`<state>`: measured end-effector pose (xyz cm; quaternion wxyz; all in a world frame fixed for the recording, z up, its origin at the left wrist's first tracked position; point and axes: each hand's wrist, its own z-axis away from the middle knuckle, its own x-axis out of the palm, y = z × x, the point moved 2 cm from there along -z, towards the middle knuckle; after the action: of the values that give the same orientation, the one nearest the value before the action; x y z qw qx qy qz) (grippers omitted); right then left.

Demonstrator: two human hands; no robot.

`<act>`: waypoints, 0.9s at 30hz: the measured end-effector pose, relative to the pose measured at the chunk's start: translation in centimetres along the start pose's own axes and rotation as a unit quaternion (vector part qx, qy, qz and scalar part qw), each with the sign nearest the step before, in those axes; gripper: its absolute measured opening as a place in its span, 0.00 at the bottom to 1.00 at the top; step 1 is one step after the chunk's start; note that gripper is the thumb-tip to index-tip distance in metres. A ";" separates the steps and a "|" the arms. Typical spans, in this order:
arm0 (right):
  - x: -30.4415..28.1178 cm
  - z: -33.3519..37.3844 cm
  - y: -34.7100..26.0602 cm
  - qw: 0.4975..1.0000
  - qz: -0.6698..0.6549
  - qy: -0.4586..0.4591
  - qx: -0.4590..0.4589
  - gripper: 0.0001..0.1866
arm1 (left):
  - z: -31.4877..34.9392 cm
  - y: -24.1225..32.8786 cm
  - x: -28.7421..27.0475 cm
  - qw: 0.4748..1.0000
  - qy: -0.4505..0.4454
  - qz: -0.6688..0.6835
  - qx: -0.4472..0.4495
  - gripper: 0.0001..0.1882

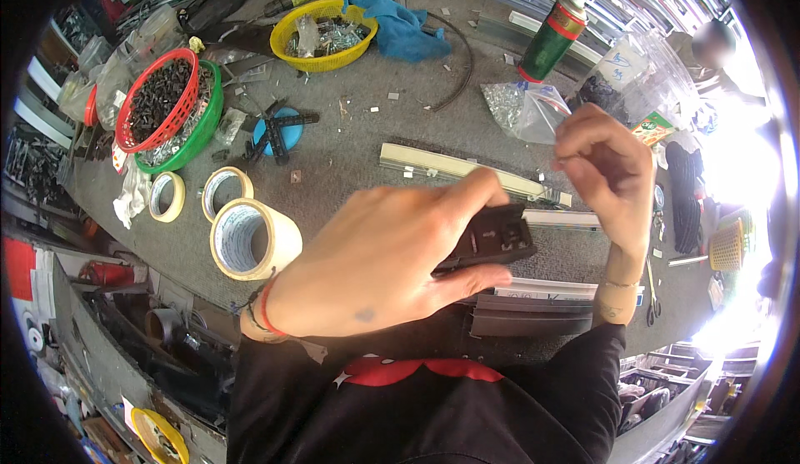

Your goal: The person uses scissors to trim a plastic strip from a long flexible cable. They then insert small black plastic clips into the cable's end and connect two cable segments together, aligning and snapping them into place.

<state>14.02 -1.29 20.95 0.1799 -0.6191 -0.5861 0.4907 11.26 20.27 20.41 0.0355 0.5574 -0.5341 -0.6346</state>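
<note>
My left hand (375,251) is closed around a black plastic housing (498,237), thumb along its near side and fingers over the far side. Its open end, with small recesses, points to the right. To the right, my right hand (615,172) is raised with thumb and index finger pinched together; whatever they hold, if anything, is too small to make out. Beyond the housing lies a cream-and-metal profile strip (454,172) on the grey work surface. Nearer to me sits a grey metal profile (533,312), partly covered by my hand and arm.
Masking tape rolls (283,243) stand at left. Behind them are a red basket (193,89) of black parts, a green basket (212,118) and a yellow basket (329,65). A blue cloth (408,35), spray can (550,43), clear plastic bag (537,114) and scissors (652,301) lie around.
</note>
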 end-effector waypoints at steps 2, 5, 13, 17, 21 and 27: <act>-0.7 0.2 -1.2 0.999 0.007 0.016 -0.040 0.07 | 0.0 0.6 -0.6 0.997 0.056 -0.039 0.028 0.24; -1.6 0.6 -2.3 0.995 -0.047 0.019 -0.091 0.11 | -0.5 1.3 -0.3 0.979 0.153 -0.100 0.094 0.24; -0.3 3.4 -2.6 0.973 0.198 0.018 -0.121 0.13 | -2.0 -0.2 2.1 0.989 0.122 -0.043 0.078 0.22; 0.7 4.0 -2.3 0.973 0.197 0.001 -0.117 0.14 | -2.2 -0.9 2.7 0.991 0.106 0.021 0.074 0.22; 1.2 4.3 -2.2 0.967 0.228 0.025 -0.115 0.14 | -3.2 -1.4 3.9 0.980 0.125 0.086 0.130 0.25; 1.7 4.6 -2.6 0.949 0.288 0.068 -0.106 0.15 | -3.9 -2.1 4.8 0.972 0.118 0.142 0.143 0.24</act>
<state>8.54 -0.72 20.28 0.0033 -0.8089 -0.4178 0.4136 13.56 15.60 16.45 0.1084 0.5460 -0.6851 -0.4699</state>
